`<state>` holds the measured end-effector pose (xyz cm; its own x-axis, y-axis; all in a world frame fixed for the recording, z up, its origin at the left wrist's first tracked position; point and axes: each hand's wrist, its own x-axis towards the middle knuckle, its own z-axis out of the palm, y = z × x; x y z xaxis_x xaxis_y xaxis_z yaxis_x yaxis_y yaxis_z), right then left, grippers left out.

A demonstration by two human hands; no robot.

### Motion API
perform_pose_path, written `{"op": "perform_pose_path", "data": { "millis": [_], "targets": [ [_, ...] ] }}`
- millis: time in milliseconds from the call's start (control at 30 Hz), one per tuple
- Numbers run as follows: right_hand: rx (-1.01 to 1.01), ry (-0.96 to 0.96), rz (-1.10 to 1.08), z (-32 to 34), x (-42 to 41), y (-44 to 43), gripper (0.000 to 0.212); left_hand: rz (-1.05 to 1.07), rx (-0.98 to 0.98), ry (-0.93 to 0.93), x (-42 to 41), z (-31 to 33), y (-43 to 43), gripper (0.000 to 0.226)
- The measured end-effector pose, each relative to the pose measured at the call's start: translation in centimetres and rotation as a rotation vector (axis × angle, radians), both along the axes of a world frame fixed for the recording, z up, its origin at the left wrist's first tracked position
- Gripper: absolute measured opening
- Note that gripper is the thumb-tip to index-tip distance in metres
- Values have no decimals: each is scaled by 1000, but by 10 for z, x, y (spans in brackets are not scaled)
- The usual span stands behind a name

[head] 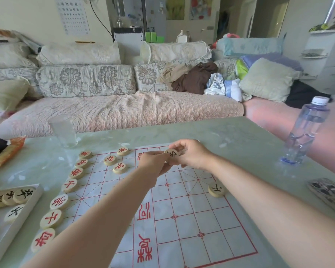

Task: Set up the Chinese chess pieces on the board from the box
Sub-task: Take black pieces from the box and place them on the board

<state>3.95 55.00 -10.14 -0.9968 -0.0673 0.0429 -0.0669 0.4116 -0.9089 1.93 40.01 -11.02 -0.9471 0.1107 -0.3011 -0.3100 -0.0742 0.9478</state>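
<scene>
Pinching a black-marked piece [171, 153] in your right hand [191, 154] above the board [191, 219], your left hand [153, 161] curled closed touching it, box [17, 215] at left.

the board [182, 219] is a white sheet with red lines, flat on the table. red-lettered round pieces [56, 203] stand in a row on its left edge, three more [119, 168] further in. one black-lettered piece [217, 189] lies at the right edge. the box [17, 215] at left holds black-lettered pieces.
</scene>
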Motion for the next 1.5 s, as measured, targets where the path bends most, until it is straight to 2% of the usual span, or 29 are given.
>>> {"op": "perform_pose_path", "data": {
  "millis": [133,200,267,300,400,500,600,733,1033,1167,1500],
  "targets": [
    [117,55,-89,-6,-7,26,34,-39,-41,12,-10,-8,26,13],
    [241,80,-163,-12,-15,44,36,-54,-273,125,-20,-12,33,13],
    [350,93,-265,-22,-26,65,43,-96,-680,355,-30,-18,33,19],
    [373,88,-320,-27,-30,76,45,-120,-822,462,-36,-22,32,24],
    [381,64,-453,-37,-38,101,38,-202,-987,635,-55,-33,31,36],
    [408,47,-491,-48,-50,109,27,-327,-1077,685,-70,-43,34,41],
    [447,57,-477,-55,-59,103,26,-385,-1111,660,-79,-51,39,40],
    [490,118,-466,-59,-67,90,25,-360,-1120,670,-80,-54,42,37],
    [684,43,-467,-47,-68,74,12,-383,-1117,751,-72,-52,34,41],
    [650,70,-383,-36,-64,57,14,-305,-1094,791,-64,-46,21,40],
    [485,68,-108,0,-42,-47,9,-130,-1063,715,-26,-16,-72,27]
  ]
}}
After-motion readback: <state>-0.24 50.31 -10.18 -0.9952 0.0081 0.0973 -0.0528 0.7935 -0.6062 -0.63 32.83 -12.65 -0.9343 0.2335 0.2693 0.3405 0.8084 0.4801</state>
